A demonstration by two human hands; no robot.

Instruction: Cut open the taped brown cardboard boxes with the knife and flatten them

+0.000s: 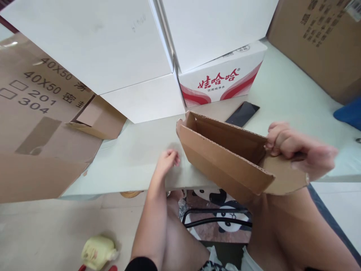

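Note:
A narrow brown cardboard box [217,158] stands tilted at the table's front edge, its long open side facing up. My right hand [293,146] is closed on the right end of this box, by its upper edge and an outspread flap; the hand is partly smeared by motion. Just left of the box, my left hand [169,160] is over the tabletop, fingers curled in, with nothing visible in them. A small gap separates it from the cardboard.
Behind stand white cartons [135,49], one with red printing [220,82]. A black phone [243,114] lies behind the box. Large brown cartons flank the table [135,150], left [45,98] and right [318,45]. A blue object [349,113] sits far right. A yellow bottle [97,252] is below.

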